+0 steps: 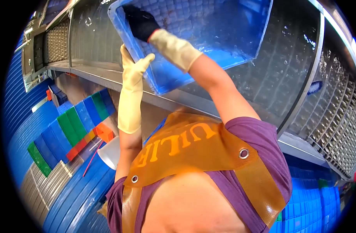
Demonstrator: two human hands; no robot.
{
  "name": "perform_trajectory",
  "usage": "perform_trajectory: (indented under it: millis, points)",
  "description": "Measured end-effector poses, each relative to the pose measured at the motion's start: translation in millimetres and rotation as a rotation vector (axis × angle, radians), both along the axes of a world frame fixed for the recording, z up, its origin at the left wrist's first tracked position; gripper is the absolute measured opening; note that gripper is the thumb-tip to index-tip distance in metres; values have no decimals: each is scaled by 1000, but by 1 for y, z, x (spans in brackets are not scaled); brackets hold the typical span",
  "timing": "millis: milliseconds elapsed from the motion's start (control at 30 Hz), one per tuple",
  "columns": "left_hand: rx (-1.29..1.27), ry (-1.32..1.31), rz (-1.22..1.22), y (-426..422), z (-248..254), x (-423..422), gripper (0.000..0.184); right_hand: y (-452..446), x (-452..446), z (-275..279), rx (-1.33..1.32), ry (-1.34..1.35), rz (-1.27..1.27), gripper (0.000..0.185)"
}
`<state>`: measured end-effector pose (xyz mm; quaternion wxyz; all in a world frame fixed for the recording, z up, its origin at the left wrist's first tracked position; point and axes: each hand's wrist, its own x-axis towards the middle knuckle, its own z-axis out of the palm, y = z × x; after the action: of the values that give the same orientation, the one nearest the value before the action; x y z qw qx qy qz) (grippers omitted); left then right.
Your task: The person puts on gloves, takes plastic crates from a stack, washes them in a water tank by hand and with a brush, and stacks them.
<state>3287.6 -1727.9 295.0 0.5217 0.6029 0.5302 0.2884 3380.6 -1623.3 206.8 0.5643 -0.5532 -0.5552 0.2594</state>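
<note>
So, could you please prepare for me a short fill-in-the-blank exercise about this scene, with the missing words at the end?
1. The left hand holds a crate whose colour is ____.
2. Beyond the cream cuff, the right hand is covered in ____.
3. The hand deeper inside the crate is the ____ one.
4. The shirt under the brown apron is ____.

Missing words: blue; black; right; purple.

At twelve o'clock, one crate (228, 42) is being handled by two hands (134, 65) (142, 24); at six, one apron (197, 157) is being worn.
</note>
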Motion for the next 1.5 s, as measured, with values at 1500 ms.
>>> perform_trajectory:
  millis: [1500]
  points:
    - [95,116,252,-22,-60,-3,110,-223,84,-32,-900,-742,121,44]
